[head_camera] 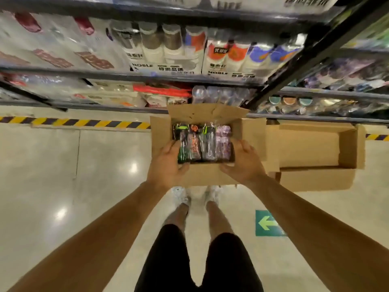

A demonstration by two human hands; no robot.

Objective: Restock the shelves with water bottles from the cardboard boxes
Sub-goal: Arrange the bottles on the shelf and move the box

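Note:
An open cardboard box [250, 133] stands on the floor in front of my feet. Over it I hold a row of several plastic-wrapped water bottles [205, 143] with green, orange and purple prints. My left hand [168, 165] grips the row's left end, thumb under the near edge. My right hand [244, 162] grips its right end. The bottom shelf [216, 94] behind the box carries clear wrapped bottles.
An empty cardboard box [315, 148] lies on its side right of the first. Dark metal shelving [126, 75] full of packaged cups and bottles fills the top. Yellow-black hazard tape [84, 123] runs along the floor. A green arrow sticker [267, 223] sits near my right leg.

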